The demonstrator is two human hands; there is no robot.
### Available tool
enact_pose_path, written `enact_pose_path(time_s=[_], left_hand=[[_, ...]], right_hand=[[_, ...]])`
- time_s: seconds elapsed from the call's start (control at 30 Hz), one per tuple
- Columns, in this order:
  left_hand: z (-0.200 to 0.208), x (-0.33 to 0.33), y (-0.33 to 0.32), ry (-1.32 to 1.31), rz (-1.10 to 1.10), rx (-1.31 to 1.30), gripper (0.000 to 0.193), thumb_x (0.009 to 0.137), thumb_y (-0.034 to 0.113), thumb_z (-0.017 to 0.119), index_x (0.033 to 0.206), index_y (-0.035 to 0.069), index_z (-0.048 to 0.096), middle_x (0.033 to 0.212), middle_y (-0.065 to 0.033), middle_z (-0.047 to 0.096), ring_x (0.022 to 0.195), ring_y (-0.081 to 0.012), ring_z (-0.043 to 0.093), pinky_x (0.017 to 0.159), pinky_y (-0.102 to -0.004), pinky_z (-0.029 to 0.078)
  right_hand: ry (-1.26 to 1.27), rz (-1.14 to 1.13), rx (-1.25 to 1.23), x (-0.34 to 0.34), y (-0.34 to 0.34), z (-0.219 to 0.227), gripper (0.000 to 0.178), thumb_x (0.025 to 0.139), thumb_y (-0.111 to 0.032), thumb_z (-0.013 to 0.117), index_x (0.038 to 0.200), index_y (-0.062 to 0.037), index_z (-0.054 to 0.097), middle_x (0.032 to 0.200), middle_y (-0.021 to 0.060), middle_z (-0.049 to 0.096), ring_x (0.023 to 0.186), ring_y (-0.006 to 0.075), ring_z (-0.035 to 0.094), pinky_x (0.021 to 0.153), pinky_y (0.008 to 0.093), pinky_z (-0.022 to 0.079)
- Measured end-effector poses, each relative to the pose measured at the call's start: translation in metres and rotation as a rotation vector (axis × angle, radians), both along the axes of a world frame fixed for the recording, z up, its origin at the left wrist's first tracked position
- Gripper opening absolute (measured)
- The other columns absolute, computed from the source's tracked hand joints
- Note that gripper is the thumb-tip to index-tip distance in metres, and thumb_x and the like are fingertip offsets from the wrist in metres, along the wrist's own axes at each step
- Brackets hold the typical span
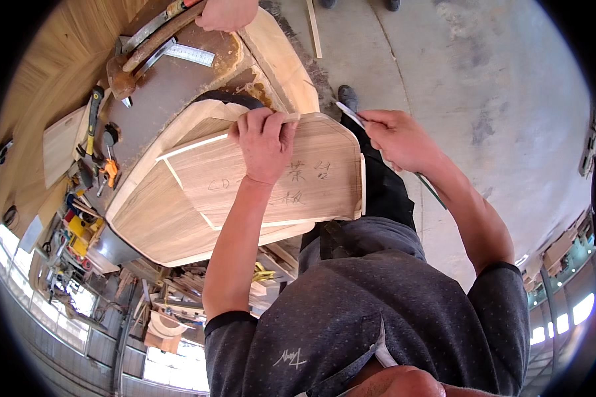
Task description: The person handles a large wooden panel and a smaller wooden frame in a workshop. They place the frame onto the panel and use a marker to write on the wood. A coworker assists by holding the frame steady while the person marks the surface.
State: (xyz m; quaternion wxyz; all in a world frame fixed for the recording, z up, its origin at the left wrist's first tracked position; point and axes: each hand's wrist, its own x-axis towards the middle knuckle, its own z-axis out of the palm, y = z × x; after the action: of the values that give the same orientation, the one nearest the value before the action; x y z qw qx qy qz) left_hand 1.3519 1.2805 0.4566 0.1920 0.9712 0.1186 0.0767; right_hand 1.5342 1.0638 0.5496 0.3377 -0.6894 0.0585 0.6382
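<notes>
A wood-veneer panel (245,195) with cut corners and pencil marks lies tilted in front of me on a larger pale wood piece. Thin pale strips run along some of its edges. My left hand (265,145) is closed over the far edge, fingers curled round a pale wooden strip (291,118) there. To the right of the panel, my right hand (394,140) is closed on a long thin tool (349,114). Its pale flat end points toward the panel; its dark green end (432,190) shows by my wrist. I cannot tell its exact kind.
At the far left lie a hammer (120,78), a metal square (191,54), a yellow-black tool (94,112) and an orange-handled tool (109,171). Another person's hand (228,13) is near the hammer handle. A loose wooden strip (313,28) lies on the concrete floor (470,99).
</notes>
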Motion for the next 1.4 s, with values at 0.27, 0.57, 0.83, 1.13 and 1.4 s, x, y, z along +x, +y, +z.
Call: enact_pose_path(time_s=[0.27,0.57,0.83,1.13,1.4], left_hand=[[-0.002,0.007,-0.005,-0.130,0.032,-0.061,0.028,0.080,0.025,0.084,0.102,0.021,0.067,0.100,0.0008,0.059,0.096,-0.0268,0.057,0.090,-0.0480,0.036],[0.001,0.007,-0.004,-0.188,0.079,-0.128,0.020,0.080,0.027,0.083,0.091,0.020,0.068,0.098,0.0029,0.060,0.094,-0.0234,0.059,0.091,-0.0470,0.038],[0.004,0.005,-0.003,-0.176,0.108,-0.175,0.017,0.083,0.030,0.081,0.088,0.020,0.068,0.095,0.0038,0.059,0.095,-0.0201,0.059,0.094,-0.0469,0.038],[0.001,0.004,-0.002,-0.198,0.108,-0.192,0.016,0.083,0.031,0.079,0.087,0.019,0.069,0.095,0.0033,0.059,0.097,-0.0203,0.058,0.096,-0.0478,0.037],[-0.002,0.003,-0.003,-0.208,0.116,-0.193,0.016,0.083,0.032,0.079,0.087,0.020,0.069,0.095,0.0033,0.059,0.097,-0.0207,0.058,0.096,-0.0479,0.037]], right_hand=[[-0.245,0.448,0.125,0.000,0.040,-0.034,0.038,0.097,-0.018,0.043,0.117,0.0003,0.069,0.068,0.0103,0.055,0.049,0.0197,0.052,0.049,0.0377,0.048],[-0.356,0.986,0.156,0.013,0.079,-0.033,0.020,0.086,-0.008,0.050,0.085,0.0058,0.065,0.071,0.0183,0.060,0.060,0.0296,0.060,0.056,0.0390,0.051],[-0.201,0.798,-0.032,0.015,0.088,-0.032,0.031,0.093,-0.016,0.046,0.104,-0.0008,0.071,0.064,0.0036,0.050,0.050,0.0132,0.047,0.041,0.0315,0.038],[-0.191,0.769,-0.122,0.010,0.107,-0.029,0.027,0.091,-0.016,0.047,0.074,-0.0003,0.059,0.060,0.0076,0.053,0.047,0.0181,0.050,0.042,0.0351,0.042],[-0.173,0.714,-0.198,0.006,0.113,-0.014,0.025,0.095,-0.018,0.047,0.090,-0.0027,0.067,0.062,0.0022,0.048,0.048,0.0126,0.043,0.041,0.0306,0.037]])
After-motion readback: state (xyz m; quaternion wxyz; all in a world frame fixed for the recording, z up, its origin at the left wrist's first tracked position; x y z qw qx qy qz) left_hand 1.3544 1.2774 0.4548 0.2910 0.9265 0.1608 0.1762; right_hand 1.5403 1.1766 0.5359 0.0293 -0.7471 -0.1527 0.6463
